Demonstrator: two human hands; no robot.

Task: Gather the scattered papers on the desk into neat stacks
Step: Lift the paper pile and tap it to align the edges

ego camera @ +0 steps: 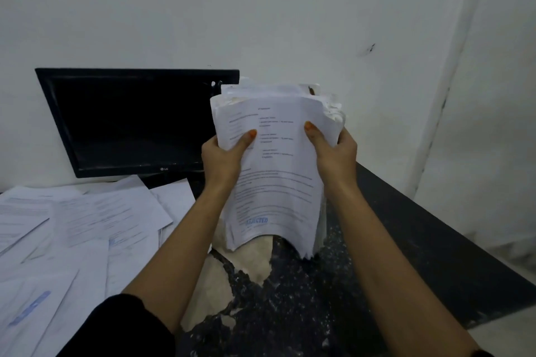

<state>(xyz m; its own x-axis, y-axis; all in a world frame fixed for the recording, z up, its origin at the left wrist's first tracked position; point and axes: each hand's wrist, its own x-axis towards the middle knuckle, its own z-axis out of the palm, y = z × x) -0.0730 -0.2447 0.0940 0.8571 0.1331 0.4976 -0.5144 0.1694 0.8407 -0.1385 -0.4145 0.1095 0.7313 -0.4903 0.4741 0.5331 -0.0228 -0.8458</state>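
Nearest the camera, at the bottom left, a black sleeve (121, 324) covers the upper part of the left arm, and both bare forearms reach forward over the desk (304, 313), whose dark speckled surface is worn away in pale patches. To the left on that desk lie the scattered papers (72, 229), printed sheets overlapping one another at different angles, one near the bottom edge carrying a blue mark. Further out, both hands hold a thick stack of papers (278, 171) upright in the air above the desk, its lower edge curling and hanging just above the surface; whether it touches the desk I cannot tell. The left hand (223, 153) grips the stack's left edge, thumb pressed on the front sheet and fingers hidden behind it. The right hand (333, 151) grips the right edge in the same way, thumb on the front and fingers curled round the back. Both thumbnails look orange. The front sheet shows lines of small print and a blue stamped word near its bottom. The sheets in the stack are not aligned, with uneven edges showing at the top and right. Behind the stack and to its left stands a black monitor (133, 122), screen dark, tilted, its base partly covered by loose sheets. Beyond everything rises a plain white wall (261, 9), with a dark smudge at the right.
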